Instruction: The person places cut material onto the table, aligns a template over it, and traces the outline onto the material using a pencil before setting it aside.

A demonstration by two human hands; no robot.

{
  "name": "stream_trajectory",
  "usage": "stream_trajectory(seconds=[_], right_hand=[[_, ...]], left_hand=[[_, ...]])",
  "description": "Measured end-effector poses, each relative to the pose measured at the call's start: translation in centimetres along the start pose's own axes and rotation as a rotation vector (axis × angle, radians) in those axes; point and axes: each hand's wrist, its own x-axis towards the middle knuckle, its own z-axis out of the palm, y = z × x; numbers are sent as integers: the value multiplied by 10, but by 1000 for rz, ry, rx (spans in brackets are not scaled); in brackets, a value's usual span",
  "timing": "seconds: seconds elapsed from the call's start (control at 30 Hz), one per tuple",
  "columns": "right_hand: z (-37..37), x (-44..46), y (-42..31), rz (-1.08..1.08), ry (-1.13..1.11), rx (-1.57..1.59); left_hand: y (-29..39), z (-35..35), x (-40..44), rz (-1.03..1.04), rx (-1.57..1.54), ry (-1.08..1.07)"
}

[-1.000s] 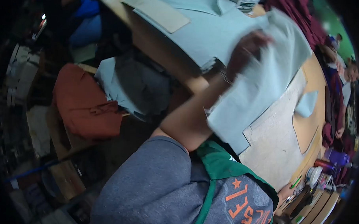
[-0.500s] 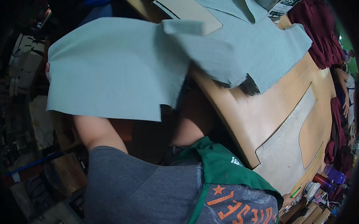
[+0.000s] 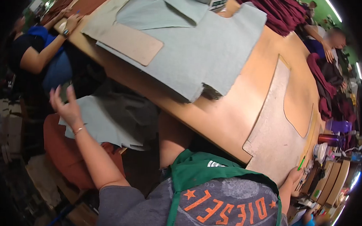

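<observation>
Around a wooden table [image 3: 233, 115] in a cluttered workroom, I watch remotely as the left hand [image 3: 68, 104] spreads its fingers near pale cloth [image 3: 95, 120] draped beside the table, presumably for easy reach, the right hand [image 3: 295, 175] gripping a green pen [image 3: 301, 163] at the table's edge.

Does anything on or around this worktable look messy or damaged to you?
Nothing looks spilled. The pale fabric on the table has a rough, dark notch in its near edge; I can't tell whether that's damage. Below, a pale cloth pile looks untidy, its uneven corners jutting over rust-coloured cloth.
</observation>
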Motion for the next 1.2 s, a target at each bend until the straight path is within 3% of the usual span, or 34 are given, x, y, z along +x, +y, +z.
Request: stream_trajectory(seconds=[0.07, 0.17, 0.3, 0.37, 0.47, 0.77, 0.87, 0.97, 1.1, 1.2], right_hand=[[-2, 2, 2, 38, 8, -3], [1, 2, -1, 68, 25, -5], [10, 3, 11, 13, 72, 98], [-2, -6, -3, 36, 56, 118], [-2, -7, -3, 29, 52, 153], [-8, -11, -9, -36, 23, 240], [-5, -13, -5, -60, 29, 277], [-10, -16, -10, -54, 31, 299], [-17, -22, -18, -25, 35, 348], [-9, -18, -9, -44, 42, 350]], left_hand=[[106, 18, 9, 238, -267, -131], [200, 61, 5, 503, -484, -313], [279, 131, -1, 515, -173, -493], [300, 148, 9, 460, 27, -820], [296, 186, 0, 463, -3, -683], [333, 174, -4, 326, -133, -785], [333, 171, -19, 337, -133, -702], [333, 169, -26, 145, 84, -697], [333, 172, -13, 256, 145, -788], [339, 178, -18, 336, 20, -679]])
